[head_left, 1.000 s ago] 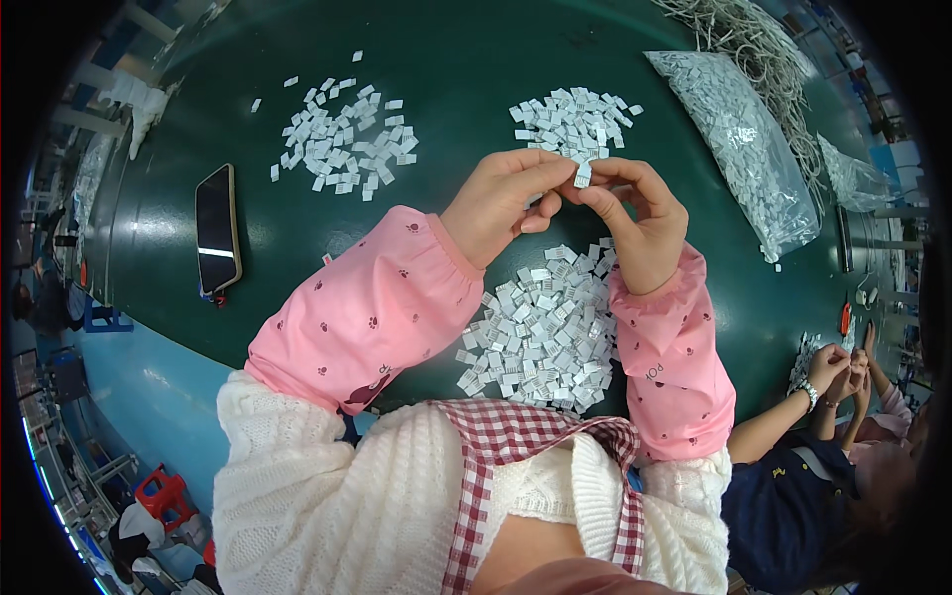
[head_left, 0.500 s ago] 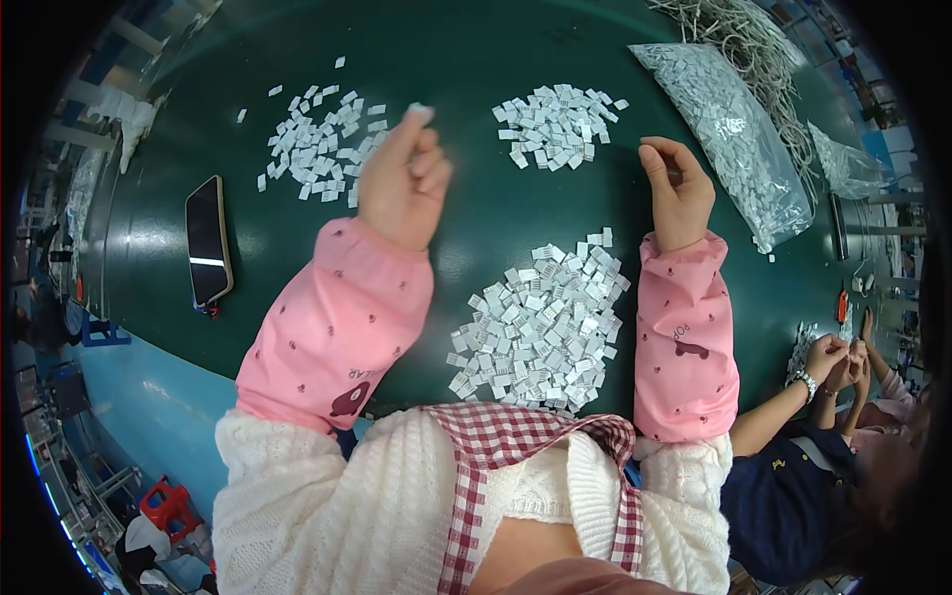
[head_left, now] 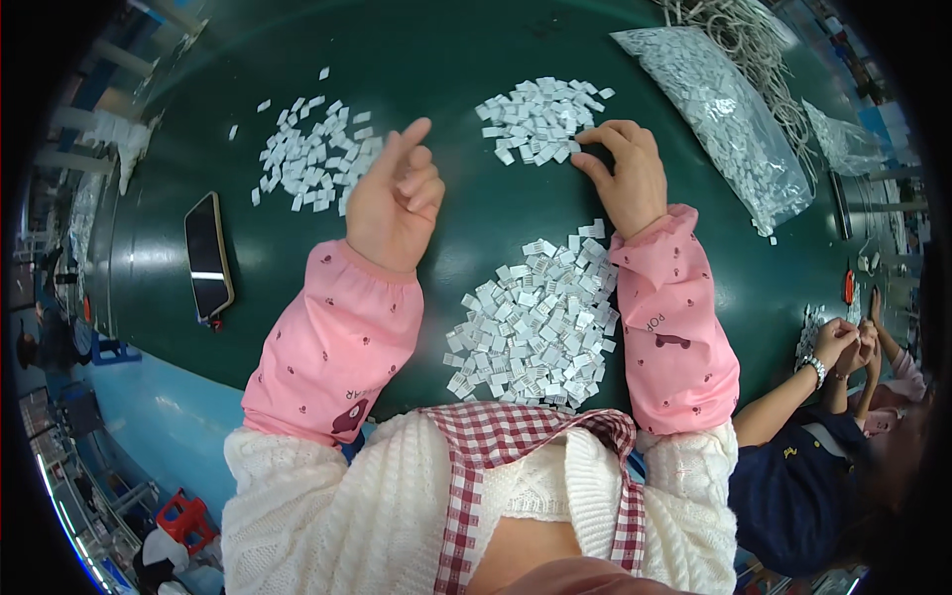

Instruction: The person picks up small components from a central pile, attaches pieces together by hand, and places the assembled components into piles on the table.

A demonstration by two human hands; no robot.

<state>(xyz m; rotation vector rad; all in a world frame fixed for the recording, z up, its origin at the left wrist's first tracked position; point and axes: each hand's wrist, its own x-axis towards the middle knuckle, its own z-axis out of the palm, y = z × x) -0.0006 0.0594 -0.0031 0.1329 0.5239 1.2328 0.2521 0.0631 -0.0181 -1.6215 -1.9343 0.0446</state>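
Observation:
Small white rectangular pieces lie in three piles on the green table: a left pile (head_left: pixel 315 159), a far middle pile (head_left: pixel 543 114) and a larger near pile (head_left: pixel 535 322) close to my body. My left hand (head_left: pixel 395 203) hovers beside the left pile's right edge, index finger out and the other fingers loosely bent, with no piece visible in it. At the right edge of the far middle pile is my right hand (head_left: pixel 632 177); thumb and index finger are apart, their tips next to the outermost pieces. No held piece shows between them.
A phone (head_left: pixel 208 260) lies at the left. Far right are a clear bag of white pieces (head_left: pixel 719 119), a smaller bag (head_left: pixel 841 144) and coiled pale cords (head_left: pixel 739 45). At the lower right, another person's hands (head_left: pixel 838 342) work near a small pile.
My right hand has moved left to the far middle pile. My left hand has drawn slightly nearer, its fingers loosened; the white piece at its fingertips no longer shows.

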